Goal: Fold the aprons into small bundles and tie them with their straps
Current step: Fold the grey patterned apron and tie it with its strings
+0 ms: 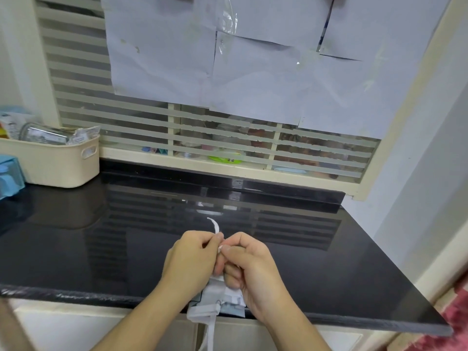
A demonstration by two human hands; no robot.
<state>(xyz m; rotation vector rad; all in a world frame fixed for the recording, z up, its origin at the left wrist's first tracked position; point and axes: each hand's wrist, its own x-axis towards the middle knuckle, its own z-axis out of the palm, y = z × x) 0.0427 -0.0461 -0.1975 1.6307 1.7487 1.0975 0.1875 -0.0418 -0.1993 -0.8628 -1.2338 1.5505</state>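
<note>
A small folded white apron bundle [217, 298] lies at the front edge of the black counter [126, 236], partly hidden under my hands. My left hand [191, 262] pinches a white strap [215, 225] whose free end curls up above my fingers. My right hand [249, 264] pinches the strap close beside it, fingertips of both hands almost touching. Another strap end [210, 333] hangs down over the counter's edge below the bundle.
A cream basket [60, 165] with packets stands at the back left, a blue object [8, 176] beside it. A slatted window with taped paper sheets [253, 72] rises behind the counter. A wall [417, 173] borders the right side.
</note>
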